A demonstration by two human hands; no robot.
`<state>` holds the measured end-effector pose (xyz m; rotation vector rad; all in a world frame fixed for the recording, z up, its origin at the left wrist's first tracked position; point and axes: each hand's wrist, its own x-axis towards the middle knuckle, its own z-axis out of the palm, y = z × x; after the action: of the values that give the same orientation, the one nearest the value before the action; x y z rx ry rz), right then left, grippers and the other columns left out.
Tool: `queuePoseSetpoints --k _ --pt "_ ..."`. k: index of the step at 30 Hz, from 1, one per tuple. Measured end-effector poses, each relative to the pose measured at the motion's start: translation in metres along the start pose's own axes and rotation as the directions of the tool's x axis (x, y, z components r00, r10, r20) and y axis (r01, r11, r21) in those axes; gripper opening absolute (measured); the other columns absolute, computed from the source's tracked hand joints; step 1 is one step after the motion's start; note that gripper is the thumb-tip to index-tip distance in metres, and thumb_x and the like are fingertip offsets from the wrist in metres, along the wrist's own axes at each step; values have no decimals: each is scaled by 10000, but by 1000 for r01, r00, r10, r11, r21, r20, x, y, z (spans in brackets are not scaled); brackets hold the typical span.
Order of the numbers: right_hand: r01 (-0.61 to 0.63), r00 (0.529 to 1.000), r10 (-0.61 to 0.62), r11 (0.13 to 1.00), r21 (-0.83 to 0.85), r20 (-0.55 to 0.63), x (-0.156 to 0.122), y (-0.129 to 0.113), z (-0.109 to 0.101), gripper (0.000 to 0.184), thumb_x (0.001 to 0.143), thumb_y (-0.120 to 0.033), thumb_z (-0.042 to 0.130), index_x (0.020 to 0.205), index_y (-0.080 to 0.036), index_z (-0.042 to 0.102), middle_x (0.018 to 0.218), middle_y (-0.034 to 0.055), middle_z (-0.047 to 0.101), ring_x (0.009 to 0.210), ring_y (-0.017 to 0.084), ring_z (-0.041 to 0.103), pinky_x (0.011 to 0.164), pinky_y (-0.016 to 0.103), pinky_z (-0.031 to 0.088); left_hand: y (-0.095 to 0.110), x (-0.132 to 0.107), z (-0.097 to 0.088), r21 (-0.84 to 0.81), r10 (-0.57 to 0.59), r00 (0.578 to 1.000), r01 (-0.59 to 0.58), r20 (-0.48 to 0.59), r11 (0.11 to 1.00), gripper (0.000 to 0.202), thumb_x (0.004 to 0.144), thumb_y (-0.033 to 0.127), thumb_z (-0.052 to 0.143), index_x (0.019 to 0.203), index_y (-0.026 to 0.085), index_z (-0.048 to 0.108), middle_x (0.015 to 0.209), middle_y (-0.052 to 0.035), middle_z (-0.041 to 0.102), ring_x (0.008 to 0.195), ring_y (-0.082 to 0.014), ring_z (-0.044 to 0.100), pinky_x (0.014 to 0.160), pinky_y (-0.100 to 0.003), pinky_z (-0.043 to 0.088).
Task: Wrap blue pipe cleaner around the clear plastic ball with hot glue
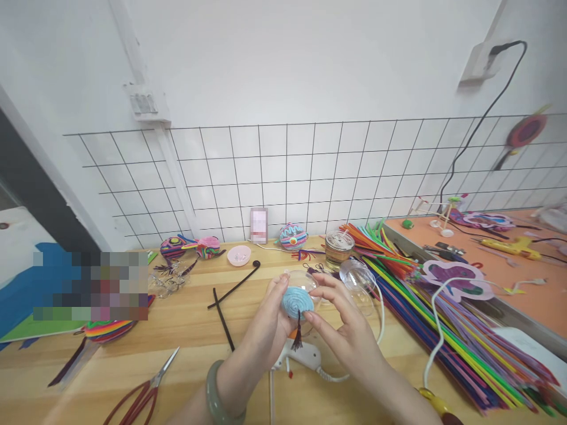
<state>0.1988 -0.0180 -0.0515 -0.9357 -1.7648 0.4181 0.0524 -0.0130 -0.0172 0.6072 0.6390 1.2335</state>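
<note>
A light blue coiled pipe-cleaner disc (296, 301) with a dark tassel (297, 337) hanging from it sits inside a clear plastic shell (305, 282) above the wooden table (186, 354). My left hand (266, 330), with a green bangle on its wrist, cups the disc from the left, fingers curled round it. My right hand (343, 321) pinches the disc and shell from the right with thumb and fingers. A white glue gun (303, 357) lies on the table just below both hands.
Red-handled scissors (144, 394) lie at the front left. Black pipe cleaners (228, 298) lie left of my hands. A big heap of coloured pipe cleaners (443, 319) fills the right. A glass jar (339, 249), a pink dish (239, 255) and woven ornaments (292, 236) stand near the wire grid.
</note>
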Motion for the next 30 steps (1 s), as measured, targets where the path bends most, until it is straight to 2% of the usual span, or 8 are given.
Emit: queuePoseSetpoints --k 4,9,13,16,19,22,25,30 --pt "-33 999 33 999 28 -2 2 -1 -1 184 885 -294 604 1064 -318 572 1306 66 485 1268 266 459 1037 494 393 0 1 -2 71 -32 999 35 -36 997 360 876 442 575 1148 213 521 956 -43 615 790 -134 567 659 -241 451" --pt "-73 997 74 995 74 -3 3 0 -1 178 870 -303 623 1044 -312 585 1303 72 489 1265 280 459 1041 536 375 4 -1 2 118 -73 994 83 -86 990 457 896 536 489 1201 196 516 968 -59 635 813 -147 578 696 -254 454" --pt "-123 992 123 979 164 12 4 5 -2 183 866 -322 633 1043 -305 586 1326 80 473 1286 282 438 1000 504 425 7 -1 3 133 -85 993 96 -81 987 509 923 560 404 1247 178 496 1033 -87 660 891 -170 603 751 -264 459" --pt "-161 987 158 963 216 28 5 9 -4 192 862 -333 642 1044 -303 590 1332 80 475 1293 273 438 993 481 443 8 0 2 147 -99 991 112 -92 983 516 924 566 388 1247 177 491 974 -90 682 840 -178 620 745 -278 460" --pt "-200 980 195 944 262 45 8 11 -6 190 855 -356 650 1025 -288 601 1326 89 497 1275 271 468 975 450 471 8 1 1 163 -114 989 129 -100 978 517 910 589 396 1203 181 519 966 -99 696 837 -187 632 751 -286 452" --pt "-228 973 225 922 312 45 10 13 -7 218 835 -388 670 1010 -272 611 1311 97 526 1248 273 505 938 421 504 8 1 -2 189 -122 991 132 -62 973 541 878 633 421 1165 195 556 1003 -102 701 886 -197 636 769 -290 434" --pt "-258 965 257 896 361 51 12 16 -7 254 809 -413 695 996 -258 618 1284 100 556 1224 275 530 924 416 517 8 1 -5 225 -137 990 140 -28 964 598 845 680 431 1194 210 554 1031 -98 701 947 -209 627 790 -299 416" --pt "-307 949 308 841 445 73 15 20 -7 278 775 -418 731 970 -255 617 1238 83 585 1159 257 574 901 393 530 10 1 -4 301 -142 988 153 -60 941 686 819 724 411 1260 206 505 1009 -97 696 955 -227 620 778 -316 406"
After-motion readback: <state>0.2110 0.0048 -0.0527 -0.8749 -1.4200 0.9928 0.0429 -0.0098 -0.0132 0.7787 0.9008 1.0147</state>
